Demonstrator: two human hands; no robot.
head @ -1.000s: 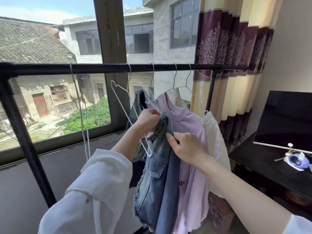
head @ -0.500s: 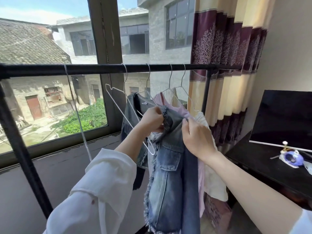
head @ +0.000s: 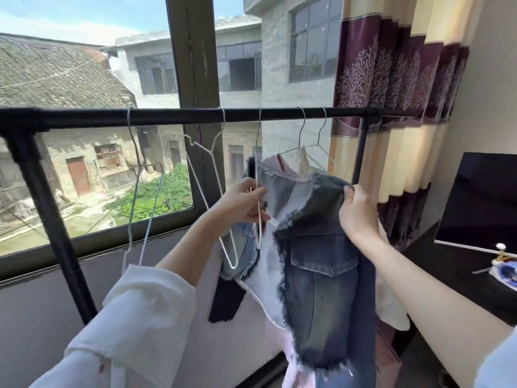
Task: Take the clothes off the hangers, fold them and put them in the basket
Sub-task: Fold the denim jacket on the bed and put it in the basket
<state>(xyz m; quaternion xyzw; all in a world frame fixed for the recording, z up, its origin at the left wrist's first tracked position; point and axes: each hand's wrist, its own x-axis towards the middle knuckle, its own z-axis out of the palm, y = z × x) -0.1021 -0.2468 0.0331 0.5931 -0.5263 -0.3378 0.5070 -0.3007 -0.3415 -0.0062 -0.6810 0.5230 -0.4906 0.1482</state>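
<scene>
Both hands worked at the black rail [head: 173, 116]. Left hand [head: 242, 201] pinched the wire hanger [head: 258, 175] inside the denim jacket [head: 313, 247]; right hand [head: 356, 212] gripped the jacket's frayed shoulder, lifted clear. Pink garment [head: 275, 165] hung behind it. Two bare hangers [head: 212, 180] hung left.

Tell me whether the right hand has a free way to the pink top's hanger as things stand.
Probably not: the right hand grips the denim jacket, which hangs in front of the pink top.

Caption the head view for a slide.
Left hand grips a wire hanger while right hand pulls the denim jacket off it.
</scene>
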